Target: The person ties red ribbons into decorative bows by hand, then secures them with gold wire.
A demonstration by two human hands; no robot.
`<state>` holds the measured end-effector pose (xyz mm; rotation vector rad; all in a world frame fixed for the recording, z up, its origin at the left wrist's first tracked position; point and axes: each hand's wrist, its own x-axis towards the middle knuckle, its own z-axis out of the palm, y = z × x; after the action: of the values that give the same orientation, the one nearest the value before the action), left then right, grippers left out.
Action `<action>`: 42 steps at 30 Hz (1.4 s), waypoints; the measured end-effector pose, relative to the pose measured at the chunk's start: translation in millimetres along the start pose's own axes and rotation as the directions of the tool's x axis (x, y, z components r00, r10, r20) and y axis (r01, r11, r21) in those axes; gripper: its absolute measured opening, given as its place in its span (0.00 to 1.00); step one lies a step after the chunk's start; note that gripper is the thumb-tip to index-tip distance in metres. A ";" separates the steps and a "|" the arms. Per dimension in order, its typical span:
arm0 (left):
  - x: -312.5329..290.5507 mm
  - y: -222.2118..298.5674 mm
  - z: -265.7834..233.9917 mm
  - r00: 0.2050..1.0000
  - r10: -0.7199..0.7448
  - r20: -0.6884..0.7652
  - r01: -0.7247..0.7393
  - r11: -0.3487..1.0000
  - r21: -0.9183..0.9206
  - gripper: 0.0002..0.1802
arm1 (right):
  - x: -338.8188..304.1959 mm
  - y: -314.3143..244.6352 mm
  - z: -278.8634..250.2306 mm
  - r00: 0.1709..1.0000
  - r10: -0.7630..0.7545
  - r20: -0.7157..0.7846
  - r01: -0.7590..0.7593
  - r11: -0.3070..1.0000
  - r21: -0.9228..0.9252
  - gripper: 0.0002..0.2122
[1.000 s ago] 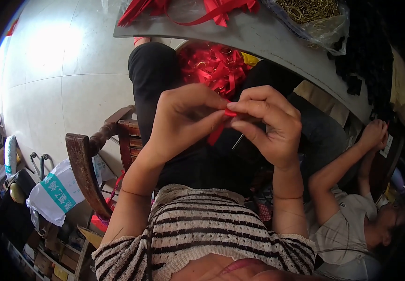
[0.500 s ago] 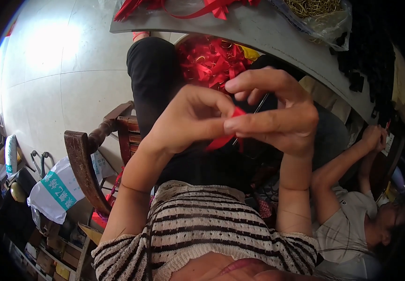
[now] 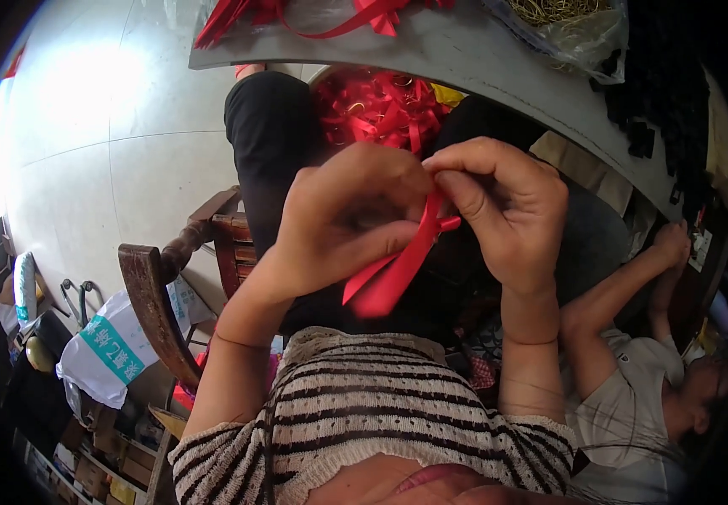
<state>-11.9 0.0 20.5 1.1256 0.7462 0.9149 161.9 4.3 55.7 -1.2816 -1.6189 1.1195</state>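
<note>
My left hand [image 3: 343, 223] and my right hand [image 3: 507, 206] meet close in front of me, both pinching a folded red ribbon [image 3: 393, 273]. Its loop hangs down between my thumbs. A pile of finished red ribbon bows [image 3: 377, 105] lies in my lap, between my black trouser legs. More red ribbon [image 3: 297, 13] lies on the grey table [image 3: 465, 59] beyond my knees.
A clear bag of straw-coloured material [image 3: 574, 25] sits on the table at the right. A wooden chair [image 3: 170, 278] is under me at the left, with a white bag [image 3: 107, 345] beside it. A person in a white shirt [image 3: 633, 396] sits low at my right.
My hands have risen closer to the camera and drawn together. The ribbon, earlier a small red bit between my fingertips, now hangs as a longer folded loop.
</note>
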 end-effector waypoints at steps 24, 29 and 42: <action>1.1 -11.0 -7.3 0.961 0.275 -0.020 -0.265 0.941 0.212 0.05 | 116.7 59.7 -90.7 0.948 -0.253 -0.191 0.016 0.640 -0.768 0.08; 2.6 -15.3 -6.9 0.982 0.163 -0.097 -0.152 0.982 0.111 0.05 | 113.1 54.6 -104.9 0.924 -0.256 -0.285 0.015 0.768 -0.641 0.11; 8.2 -16.9 -10.3 0.978 0.194 -0.074 -0.179 0.969 0.169 0.06 | 116.0 44.4 -101.0 0.900 -0.281 -0.332 -0.143 0.530 -0.836 0.07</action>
<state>-13.4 8.9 1.1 1.3206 0.8091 1.0847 246.9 140.0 51.1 -1.8689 -1.8778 -0.1671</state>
